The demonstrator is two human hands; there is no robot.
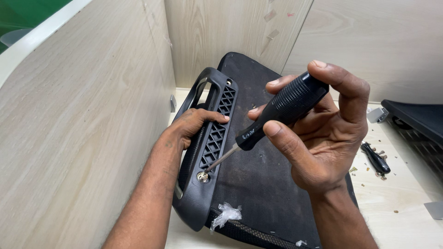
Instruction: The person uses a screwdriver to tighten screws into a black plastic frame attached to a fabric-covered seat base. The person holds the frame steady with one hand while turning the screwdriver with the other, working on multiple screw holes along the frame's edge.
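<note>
My right hand grips a black-handled screwdriver. Its metal shaft slants down-left, and the tip sits in a silver screw at the near end of a black plastic bracket with a diamond lattice. The bracket lies on the dark fabric underside of a chair seat. My left hand rests on the bracket's middle, fingers pressing its lattice rim.
Light wooden partition walls close in on the left and behind. On the pale desk at right lie a small black tool and several loose screws. Another black chair part sits far right. A clear plastic scrap hangs near the seat's front.
</note>
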